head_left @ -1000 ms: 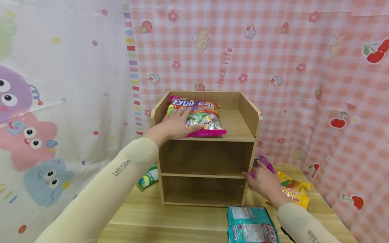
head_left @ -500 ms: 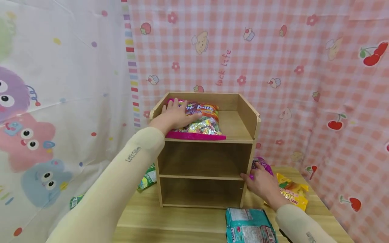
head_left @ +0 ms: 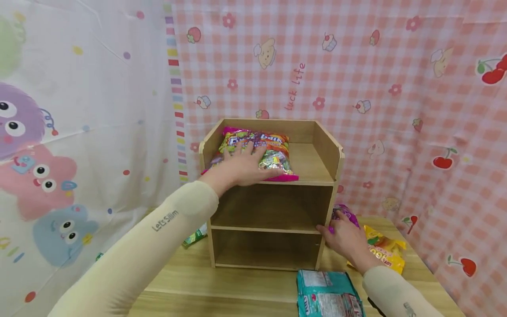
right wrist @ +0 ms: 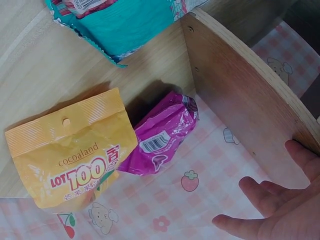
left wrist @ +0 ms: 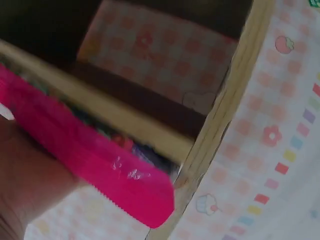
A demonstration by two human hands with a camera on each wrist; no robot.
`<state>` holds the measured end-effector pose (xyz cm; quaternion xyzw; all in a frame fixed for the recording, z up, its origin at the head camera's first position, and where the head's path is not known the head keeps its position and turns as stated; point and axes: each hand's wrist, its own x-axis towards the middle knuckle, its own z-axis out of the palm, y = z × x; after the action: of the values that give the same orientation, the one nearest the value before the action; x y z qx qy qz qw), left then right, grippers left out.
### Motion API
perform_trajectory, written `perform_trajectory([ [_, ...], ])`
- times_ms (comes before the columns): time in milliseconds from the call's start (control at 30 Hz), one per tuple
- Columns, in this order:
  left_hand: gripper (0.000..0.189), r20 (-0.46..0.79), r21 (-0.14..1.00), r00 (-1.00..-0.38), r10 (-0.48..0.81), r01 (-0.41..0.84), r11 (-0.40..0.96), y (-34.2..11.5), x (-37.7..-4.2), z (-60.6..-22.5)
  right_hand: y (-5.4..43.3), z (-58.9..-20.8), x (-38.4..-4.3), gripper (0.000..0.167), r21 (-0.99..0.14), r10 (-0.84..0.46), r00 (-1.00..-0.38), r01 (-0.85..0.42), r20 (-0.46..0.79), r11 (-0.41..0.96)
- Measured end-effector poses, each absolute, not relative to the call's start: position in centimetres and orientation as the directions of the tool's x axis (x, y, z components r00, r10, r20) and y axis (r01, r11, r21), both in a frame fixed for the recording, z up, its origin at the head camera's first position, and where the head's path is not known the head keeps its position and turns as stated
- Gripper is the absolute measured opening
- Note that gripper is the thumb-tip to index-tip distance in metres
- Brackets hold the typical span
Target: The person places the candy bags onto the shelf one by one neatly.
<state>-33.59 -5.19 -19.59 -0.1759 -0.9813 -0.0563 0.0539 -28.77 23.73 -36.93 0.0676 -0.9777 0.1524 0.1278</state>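
Observation:
My left hand lies with fingers spread over a colourful, pink-edged candy bag on the top level of a small wooden shelf. The bag sits toward the left side, and its pink front seal sticks out past the board in the left wrist view. At the shelf's right side is my right hand, its thumb at the front edge of the side panel and its fingers extended along the outside. Just beyond those fingers lies a purple snack bag, partly hidden by the hand in the head view.
A yellow snack bag rests on the table at right. The teal package lies in front of the shelf's right corner. Left of the shelf is a green bag, partly behind my sleeve. Patterned curtains hang behind and beside the table.
My left hand first slid back and left over the candy bag, then came forward and right to its front part. The right hand stays at the shelf's side.

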Motion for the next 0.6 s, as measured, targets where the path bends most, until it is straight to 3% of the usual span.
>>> perform_trajectory([
  [133, 0.098, 0.147, 0.046, -0.932, 0.332, 0.342, 0.939, -4.6, -33.0, -20.3, 23.8, -36.8, -28.8, 0.054, -0.287, -0.089, -0.962, -0.165, 0.259, 0.944],
  [333, 0.093, 0.203, 0.054, -0.931, 0.303, 0.320, 0.946, -4.0, -34.9, -20.7, 23.9, -36.7, -28.7, 0.054, -0.305, -0.078, -0.967, -0.152, 0.241, 0.940],
  [600, 0.088, 0.159, 0.092, -0.942, 0.297, 0.313, 0.945, -4.0, -35.1, -19.8, 24.0, -36.6, -28.7, 0.054, -0.307, -0.080, -0.968, -0.153, 0.239, 0.939],
])
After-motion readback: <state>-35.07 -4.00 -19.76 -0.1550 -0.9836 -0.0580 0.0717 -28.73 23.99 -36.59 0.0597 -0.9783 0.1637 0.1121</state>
